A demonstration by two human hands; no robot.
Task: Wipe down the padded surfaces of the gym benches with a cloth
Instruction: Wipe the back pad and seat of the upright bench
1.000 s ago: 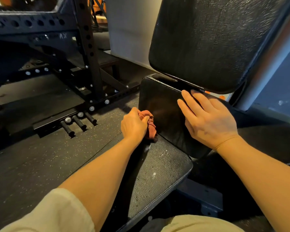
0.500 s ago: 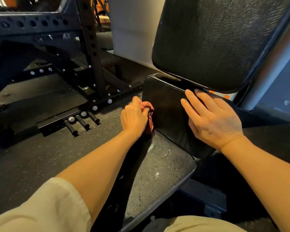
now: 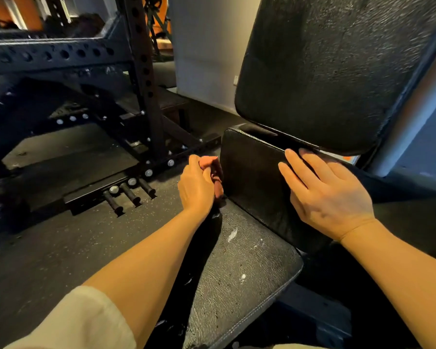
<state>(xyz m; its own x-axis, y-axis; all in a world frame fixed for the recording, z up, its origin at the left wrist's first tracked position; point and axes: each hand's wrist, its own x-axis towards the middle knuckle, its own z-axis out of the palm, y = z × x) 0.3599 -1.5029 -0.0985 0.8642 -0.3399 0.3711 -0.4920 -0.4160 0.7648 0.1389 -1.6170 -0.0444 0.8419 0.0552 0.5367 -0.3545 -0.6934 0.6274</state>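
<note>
Back pad (image 3: 325, 71) overhangs the seat pad (image 3: 249, 170), narrow gap btwn. Rack upright (image 3: 142, 79) & floor pegs (image 3: 130, 193) crowd left; floor (image 3: 48, 253) nearer is open.

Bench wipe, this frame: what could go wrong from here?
1. The left hand grips the red cloth bunched at the left edge of the tilted middle pad; a small wad may skip most of that pad.
2. White flecks dot the seat pad; they could get missed.
3. The right hand lies flat on the middle pad, covering a patch that may go unwiped.
</note>
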